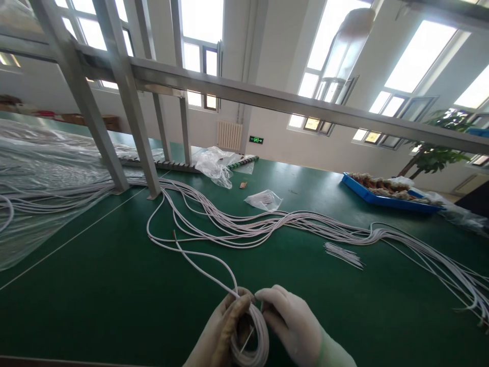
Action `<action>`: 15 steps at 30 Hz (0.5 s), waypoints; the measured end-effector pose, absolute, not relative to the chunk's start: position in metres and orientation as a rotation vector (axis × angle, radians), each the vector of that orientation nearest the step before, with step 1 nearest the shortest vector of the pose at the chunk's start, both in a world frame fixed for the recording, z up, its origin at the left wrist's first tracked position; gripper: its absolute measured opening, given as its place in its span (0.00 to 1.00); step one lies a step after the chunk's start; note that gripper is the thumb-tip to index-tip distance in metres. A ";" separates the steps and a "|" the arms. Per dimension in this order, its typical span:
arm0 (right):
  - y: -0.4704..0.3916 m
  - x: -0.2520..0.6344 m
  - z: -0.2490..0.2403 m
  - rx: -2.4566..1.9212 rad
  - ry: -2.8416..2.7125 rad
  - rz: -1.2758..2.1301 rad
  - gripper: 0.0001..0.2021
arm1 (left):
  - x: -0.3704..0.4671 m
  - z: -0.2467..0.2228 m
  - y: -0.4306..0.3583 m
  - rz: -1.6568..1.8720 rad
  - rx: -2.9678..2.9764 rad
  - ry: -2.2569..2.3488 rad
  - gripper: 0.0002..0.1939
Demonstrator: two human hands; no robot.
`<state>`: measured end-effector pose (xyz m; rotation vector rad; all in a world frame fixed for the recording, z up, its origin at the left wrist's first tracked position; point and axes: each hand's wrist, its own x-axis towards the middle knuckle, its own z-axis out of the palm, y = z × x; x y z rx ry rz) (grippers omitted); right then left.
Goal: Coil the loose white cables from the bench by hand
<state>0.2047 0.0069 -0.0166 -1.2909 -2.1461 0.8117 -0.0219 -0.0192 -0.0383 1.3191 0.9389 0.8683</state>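
Note:
At the near edge of the table, my left hand (229,323), in a soiled glove, is wrapped round a coil of white cable (262,339). A thin white strip (247,339) crosses the inside of the coil. Two stretches of the cable run from the coil's top up and left across the table. One short end with a dark tip (174,234) sticks up there. Just right of the coil, my right hand (292,321), in a white glove, has its thumb and fingers pinched together close to the left fingertips. What they pinch is hidden.
A long bundle of white cables (275,224) snakes across the green table (114,285). Loose white thin strips (344,256) lie right of centre, with a small plastic bag (263,200) behind. A blue tray (382,200) stands back right. Metal posts (132,107) rise at left.

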 end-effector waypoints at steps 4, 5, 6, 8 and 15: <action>0.005 0.203 -0.007 -1.267 -2.107 0.871 0.15 | -0.018 -0.031 -0.017 0.912 1.299 0.940 0.44; 0.004 0.203 -0.003 -1.261 -2.097 0.896 0.15 | -0.015 -0.029 -0.017 0.934 1.252 0.933 0.42; 0.003 0.203 0.001 -1.256 -2.083 0.921 0.14 | -0.012 -0.026 -0.017 0.955 1.165 0.919 0.39; -0.001 0.201 0.007 -1.242 -2.037 0.987 0.14 | -0.005 -0.022 -0.016 0.974 0.936 0.878 0.30; -0.017 0.173 0.006 -1.568 -1.793 0.989 0.31 | 0.002 -0.017 -0.006 0.931 0.655 0.853 0.22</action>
